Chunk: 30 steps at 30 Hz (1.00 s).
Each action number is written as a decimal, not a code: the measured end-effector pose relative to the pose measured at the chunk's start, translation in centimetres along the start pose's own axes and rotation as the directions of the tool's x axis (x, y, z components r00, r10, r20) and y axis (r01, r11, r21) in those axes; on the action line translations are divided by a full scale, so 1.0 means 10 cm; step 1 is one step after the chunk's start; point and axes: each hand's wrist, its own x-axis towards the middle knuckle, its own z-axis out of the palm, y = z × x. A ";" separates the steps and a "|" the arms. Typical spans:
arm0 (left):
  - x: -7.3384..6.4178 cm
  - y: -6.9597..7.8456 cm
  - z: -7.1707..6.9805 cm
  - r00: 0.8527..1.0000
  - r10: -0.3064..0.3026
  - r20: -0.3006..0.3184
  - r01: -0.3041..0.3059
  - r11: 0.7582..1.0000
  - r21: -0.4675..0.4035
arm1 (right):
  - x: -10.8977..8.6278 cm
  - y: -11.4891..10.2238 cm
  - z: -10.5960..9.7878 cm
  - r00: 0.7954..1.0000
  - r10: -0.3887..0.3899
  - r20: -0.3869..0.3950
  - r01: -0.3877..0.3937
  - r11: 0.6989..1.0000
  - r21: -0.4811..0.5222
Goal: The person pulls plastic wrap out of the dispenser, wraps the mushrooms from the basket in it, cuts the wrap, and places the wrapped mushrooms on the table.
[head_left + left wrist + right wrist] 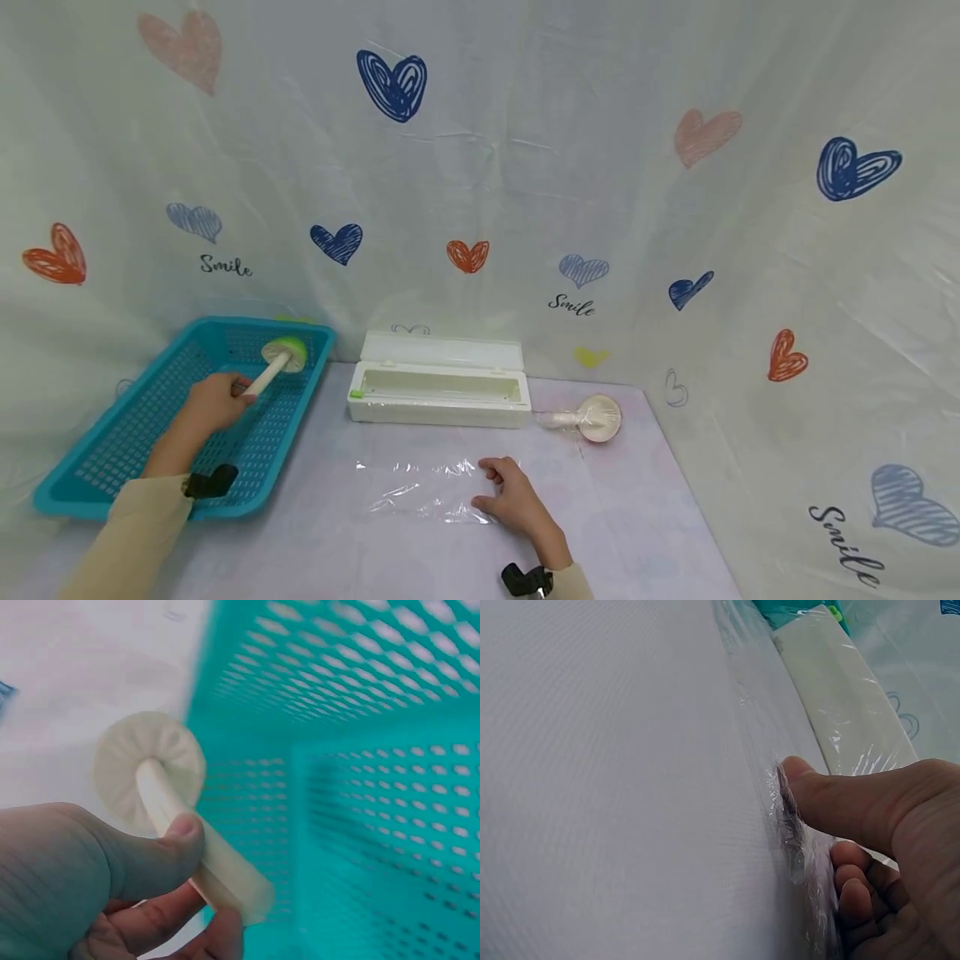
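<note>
Head view: the left hand [213, 404] is grasping a white-handled tool [272, 372] whose round, green-edged head is sitting over the far right part of the blue basket [302, 400], at the left of the desk [637, 508]. A white box [442, 413], lid raised, is standing along the far edge; a film-wrapped tool [600, 418] is lying beside it, towards the far right corner. Clear film [427, 492] is lying mid-desk, nearer than the box, its right end meeting the right hand [517, 500]. Left wrist view: thumb is pressing on top, fingertips are curling beneath; forearm (head view) is leaning over the basket. Handle is looking light, stiff and smooth, likely best taken around its middle. Right wrist view: thumb is touching the film's bunched edge, other visible fingers are curling behind; cannot tell whether this grip is pinching it. Film is probably behaving limp, clingy, easily torn; corners are likely suiting best.
</note>
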 end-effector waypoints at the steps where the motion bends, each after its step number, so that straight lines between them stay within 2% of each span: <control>1: -0.06 0.07 -0.01 1.000 0.004 -0.014 -0.004 1.000 -0.006 | -0.01 0.00 0.01 1.000 0.002 -0.001 -0.002 1.000 0.003; 8: -0.43 0.55 0.05 0.989 0.105 -0.107 -0.111 0.993 -0.047 | -0.03 0.00 0.01 1.000 -0.004 -0.019 0.004 1.000 0.020; 11: -0.53 0.71 0.14 0.983 0.126 -0.133 -0.136 0.988 -0.075 | -0.02 0.00 0.01 1.000 -0.014 -0.024 0.014 1.000 0.018; 15: -0.61 0.90 0.33 0.974 0.144 -0.174 -0.164 0.980 -0.110 | 0.01 0.00 0.01 1.000 -0.020 -0.023 0.020 1.000 0.007; 20: -0.60 1.08 0.73 0.970 0.147 -0.193 -0.181 0.969 -0.170 | 0.00 0.00 0.00 0.999 -0.024 -0.025 0.024 1.000 0.003; 22: -0.58 1.13 0.93 0.972 0.143 -0.185 -0.179 0.965 -0.193 | 0.00 0.01 -0.01 0.999 -0.022 -0.025 0.022 1.000 0.004; 26: -0.55 1.23 1.29 0.972 0.174 -0.155 -0.205 0.955 -0.215 | 0.00 0.02 -0.01 0.999 -0.031 -0.035 0.031 0.999 0.005; 30: -0.53 1.30 1.57 0.977 0.175 -0.122 -0.199 0.955 -0.220 | -0.01 0.03 0.02 0.999 -0.036 -0.033 0.036 0.999 0.014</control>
